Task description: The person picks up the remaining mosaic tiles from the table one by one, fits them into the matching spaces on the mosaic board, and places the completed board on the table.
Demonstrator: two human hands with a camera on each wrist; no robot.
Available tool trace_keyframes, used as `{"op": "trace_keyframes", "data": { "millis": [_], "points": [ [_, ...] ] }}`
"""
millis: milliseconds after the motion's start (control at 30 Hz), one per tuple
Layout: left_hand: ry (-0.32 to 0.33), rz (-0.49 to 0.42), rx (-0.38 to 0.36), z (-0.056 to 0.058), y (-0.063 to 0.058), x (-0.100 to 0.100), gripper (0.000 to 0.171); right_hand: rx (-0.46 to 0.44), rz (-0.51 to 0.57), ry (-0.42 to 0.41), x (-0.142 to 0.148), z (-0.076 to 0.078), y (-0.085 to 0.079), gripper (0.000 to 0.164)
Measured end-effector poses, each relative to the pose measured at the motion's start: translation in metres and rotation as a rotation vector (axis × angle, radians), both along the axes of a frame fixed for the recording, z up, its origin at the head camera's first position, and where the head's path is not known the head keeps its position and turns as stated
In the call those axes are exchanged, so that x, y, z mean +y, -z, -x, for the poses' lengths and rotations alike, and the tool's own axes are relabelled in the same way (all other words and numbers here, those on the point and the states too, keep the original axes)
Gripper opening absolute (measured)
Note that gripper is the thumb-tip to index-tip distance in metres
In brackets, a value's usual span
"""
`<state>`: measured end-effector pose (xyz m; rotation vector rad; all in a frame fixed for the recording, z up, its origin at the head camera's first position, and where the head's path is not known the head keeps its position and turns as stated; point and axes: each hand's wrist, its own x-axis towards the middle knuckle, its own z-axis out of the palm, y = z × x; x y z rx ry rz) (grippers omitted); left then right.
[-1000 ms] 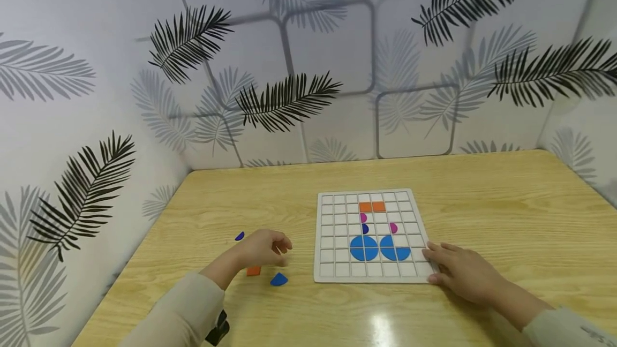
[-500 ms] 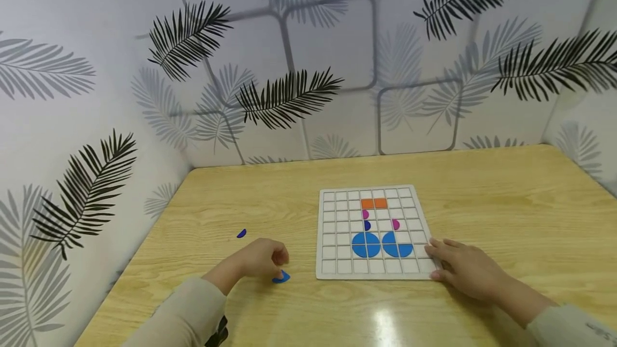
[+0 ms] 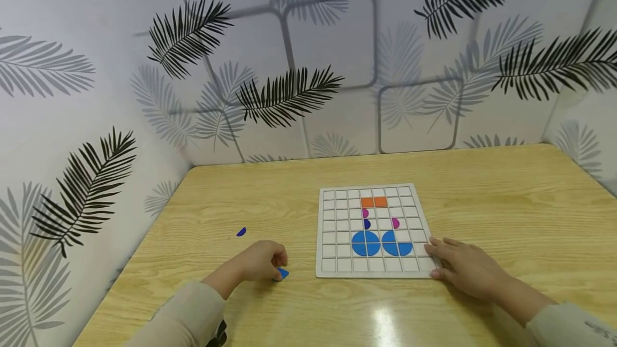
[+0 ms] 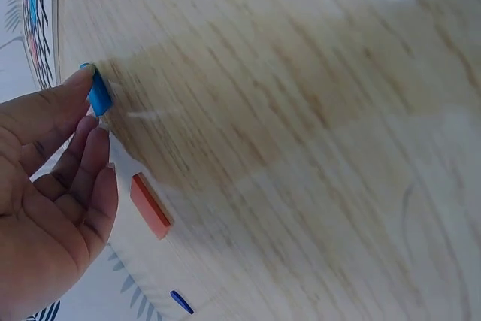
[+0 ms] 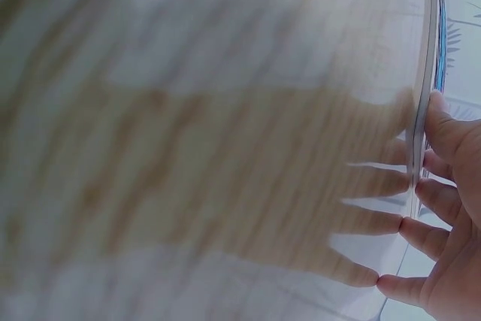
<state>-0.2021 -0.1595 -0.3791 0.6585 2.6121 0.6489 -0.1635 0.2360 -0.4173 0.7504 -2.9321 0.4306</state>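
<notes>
My left hand [image 3: 262, 261] pinches a blue quarter-circle tile [image 3: 283, 273] between thumb and fingertips, low over the table left of the board. The left wrist view shows this blue tile [image 4: 99, 95] on edge at the thumb tip. An orange tile [image 4: 150, 207] lies close by, hidden behind the hand in the head view. My right hand [image 3: 465, 269] rests at the right edge of the white grid board [image 3: 337, 266], fingers extended. On the board, blue quarter tiles form one full circle [image 3: 366, 243] and a three-quarter circle [image 3: 396, 243]. Above them are orange squares [image 3: 374, 202] and pink and dark blue half-circles.
A dark blue half-circle tile [image 3: 241, 232] lies on the wooden table [image 3: 270, 191], beyond my left hand. Behind the table and along its left side stand walls [image 3: 328, 117] with leaf-patterned covering.
My left hand has moved down onto the blue quarter-circle tile and taken it between thumb and fingers, covering the orange tile from the head view. My right hand stays at the board's edge.
</notes>
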Motion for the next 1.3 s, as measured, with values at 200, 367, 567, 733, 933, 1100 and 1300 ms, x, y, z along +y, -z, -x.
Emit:
{"op": "trace_keyframes", "data": {
  "millis": [200, 367, 567, 733, 933, 1100, 1300],
  "points": [
    [-0.007, 0.034, 0.037, 0.0001, 0.0013, 0.0001, 0.019, 0.001, 0.000, 0.003, 0.0003, -0.0010, -0.0011, 0.050],
    [-0.007, 0.029, 0.053, -0.0019, 0.0019, 0.0000, 0.019, 0.000, 0.000, 0.001, -0.0004, -0.0014, -0.0011, 0.051],
    [0.021, 0.040, 0.102, -0.0025, 0.0028, 0.0012, 0.019, 0.009, 0.003, -0.001, 0.0000, -0.0011, -0.0008, 0.051],
    [0.036, 0.047, 0.119, -0.0032, 0.0021, 0.0023, 0.019, 0.012, 0.003, 0.000, 0.0001, -0.0009, -0.0005, 0.050],
    [0.044, 0.051, 0.105, -0.0029, 0.0031, 0.0016, 0.014, 0.006, 0.004, -0.001, 0.0004, -0.0008, -0.0003, 0.050],
    [0.052, 0.026, 0.086, -0.0017, 0.0040, -0.0009, 0.014, 0.008, 0.007, -0.007, 0.0002, -0.0006, 0.0000, 0.050],
    [0.041, 0.005, 0.097, -0.0011, 0.0011, -0.0037, 0.014, -0.007, 0.007, 0.002, -0.0004, -0.0008, -0.0012, 0.051]
  ]
}}
